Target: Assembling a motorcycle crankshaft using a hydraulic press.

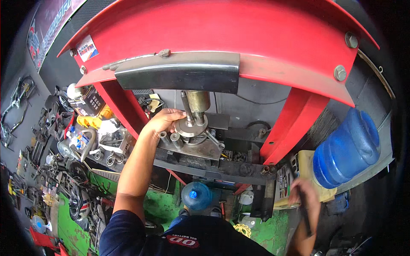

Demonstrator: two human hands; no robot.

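My left hand (164,121) is closed around the near-left side of a motorcycle crankshaft (188,129), fingers at its round web and splined shaft. The shaft stands upright, and a connecting rod (216,140) sticks out to the right. Right behind the splined shaft is the brass-coloured ram (199,101) of a red press; I cannot tell whether it touches. Below the crankshaft lies a steel plate (207,150), with two metal sleeves (176,139) on its left. My right hand (306,197), blurred at the lower right, grips a long black bar (302,202).
The red press frame (213,30) spans overhead, its posts on both sides. A blue water jug (348,149) stands right, by a cream container (304,164). Another blue jug (196,195) is below the bench. Motorcycle parts (77,196) crowd the left.
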